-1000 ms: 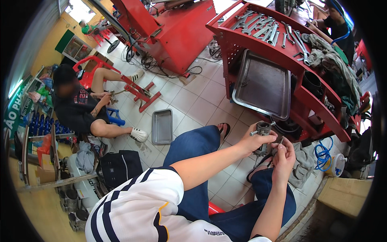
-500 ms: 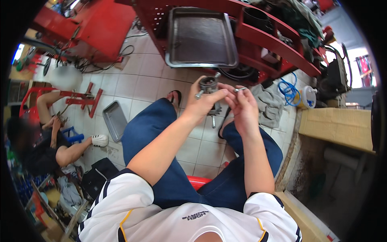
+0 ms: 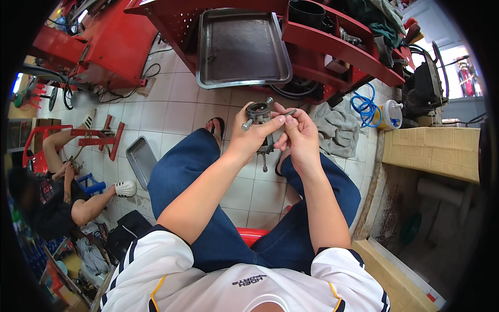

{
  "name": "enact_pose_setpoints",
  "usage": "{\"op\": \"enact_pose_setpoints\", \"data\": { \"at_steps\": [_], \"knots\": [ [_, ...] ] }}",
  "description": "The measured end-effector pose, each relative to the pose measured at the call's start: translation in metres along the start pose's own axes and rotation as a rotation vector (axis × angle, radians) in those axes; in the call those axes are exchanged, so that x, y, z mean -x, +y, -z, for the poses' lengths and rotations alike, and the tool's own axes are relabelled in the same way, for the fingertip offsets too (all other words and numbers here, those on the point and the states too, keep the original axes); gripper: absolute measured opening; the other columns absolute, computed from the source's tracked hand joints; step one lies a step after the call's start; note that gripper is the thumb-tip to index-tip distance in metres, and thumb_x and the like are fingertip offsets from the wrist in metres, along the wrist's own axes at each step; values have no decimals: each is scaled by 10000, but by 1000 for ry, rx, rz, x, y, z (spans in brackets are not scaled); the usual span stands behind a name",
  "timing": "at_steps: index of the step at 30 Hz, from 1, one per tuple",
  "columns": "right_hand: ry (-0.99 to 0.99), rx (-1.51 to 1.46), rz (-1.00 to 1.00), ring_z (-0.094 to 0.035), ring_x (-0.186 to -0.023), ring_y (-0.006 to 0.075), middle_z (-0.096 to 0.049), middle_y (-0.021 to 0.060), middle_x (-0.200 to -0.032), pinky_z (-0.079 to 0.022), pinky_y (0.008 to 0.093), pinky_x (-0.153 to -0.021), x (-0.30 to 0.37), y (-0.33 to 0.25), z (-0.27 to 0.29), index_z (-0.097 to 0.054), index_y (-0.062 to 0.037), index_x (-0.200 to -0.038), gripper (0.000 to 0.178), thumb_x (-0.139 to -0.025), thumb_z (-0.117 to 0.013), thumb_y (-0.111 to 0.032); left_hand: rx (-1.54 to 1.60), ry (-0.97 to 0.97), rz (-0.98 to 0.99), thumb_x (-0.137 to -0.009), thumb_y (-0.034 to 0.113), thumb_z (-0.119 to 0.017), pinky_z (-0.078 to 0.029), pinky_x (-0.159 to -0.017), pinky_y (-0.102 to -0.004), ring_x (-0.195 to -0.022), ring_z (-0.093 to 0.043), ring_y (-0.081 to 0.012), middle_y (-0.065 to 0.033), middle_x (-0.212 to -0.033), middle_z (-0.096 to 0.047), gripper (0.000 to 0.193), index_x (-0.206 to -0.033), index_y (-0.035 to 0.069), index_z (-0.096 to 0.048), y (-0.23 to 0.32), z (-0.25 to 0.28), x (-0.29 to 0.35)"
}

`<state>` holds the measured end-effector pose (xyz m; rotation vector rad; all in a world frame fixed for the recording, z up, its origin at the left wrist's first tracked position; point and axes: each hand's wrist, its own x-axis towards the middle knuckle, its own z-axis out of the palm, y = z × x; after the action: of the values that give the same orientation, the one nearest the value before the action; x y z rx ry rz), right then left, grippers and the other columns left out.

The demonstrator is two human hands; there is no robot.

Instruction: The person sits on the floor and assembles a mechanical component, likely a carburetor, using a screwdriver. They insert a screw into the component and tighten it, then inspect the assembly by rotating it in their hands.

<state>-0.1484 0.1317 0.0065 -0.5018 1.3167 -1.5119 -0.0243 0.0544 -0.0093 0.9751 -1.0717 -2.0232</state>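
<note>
My left hand (image 3: 247, 136) is closed around a dark metal part with a round open top (image 3: 258, 109). Silvery bolts stick out of its sides, and a thin threaded rod points down below it. Close by on the right, my right hand (image 3: 301, 136) pinches a small, slim metal bolt (image 3: 290, 113) between thumb and fingers. The fingertips of both hands meet beside the metal part, so I cannot tell whether the bolt touches it. Both hands are above the floor, out in front of my knees.
A shallow metal tray (image 3: 243, 86) rests at the red workbench (image 3: 343, 47) ahead. A smaller grey tray (image 3: 141, 162) lies on the tiles at left, near a seated co-worker (image 3: 52, 197). Grey cloth (image 3: 335, 130), a blue hose (image 3: 365, 109) and a white bucket (image 3: 391, 114) are at right.
My right hand has moved left toward the metal part, bringing the bolt close to my left thumb. The bolt now points another way. The whole view has shifted slightly.
</note>
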Motion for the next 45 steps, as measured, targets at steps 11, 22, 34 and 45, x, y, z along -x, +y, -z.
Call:
{"op": "enact_pose_setpoints", "data": {
  "at_steps": [11, 22, 34, 45],
  "knots": [
    [-6, -388, -136, -544, -1343, 335, -457, 293, -1502, -467, 427, -1112, -4, -12, 16, -376, 72, -1496, 452, -1096, -376, -140, -204, 142, -236, -839, 93, -831, -539, -786, -274, -866, -671, -111, -73, -947, -728, 273, -949, 38, -588, 11, 8, -6],
    [4, 66, 109, -708, -1117, 262, -668, 228, -1279, -544, 320, -959, -10, -14, 26, -489, 38, -1300, 276, -1100, -478, -153, -294, 106, -282, -827, 97, -838, -529, -792, -270, -845, -653, -96, -66, -937, -728, 295, -930, 42, -568, 18, 7, -7],
    [17, 102, 233, -713, -891, 166, -735, 159, -1097, -573, 286, -825, 1, -21, 14, -628, 32, -1148, 206, -992, -690, -87, -319, -48, -389, -833, 137, -849, -527, -761, -261, -823, -643, -80, -46, -916, -717, 321, -951, 55, -561, 13, 5, -3],
    [77, -27, 220, -677, -835, 127, -739, 121, -1034, -571, 262, -766, 2, -18, 11, -639, -6, -1140, 208, -991, -704, -137, -94, -150, -97, -816, 249, -894, -533, -779, -275, -857, -642, -94, -37, -927, -693, 402, -984, 66, -579, 11, -1, 1]
  ]
}}
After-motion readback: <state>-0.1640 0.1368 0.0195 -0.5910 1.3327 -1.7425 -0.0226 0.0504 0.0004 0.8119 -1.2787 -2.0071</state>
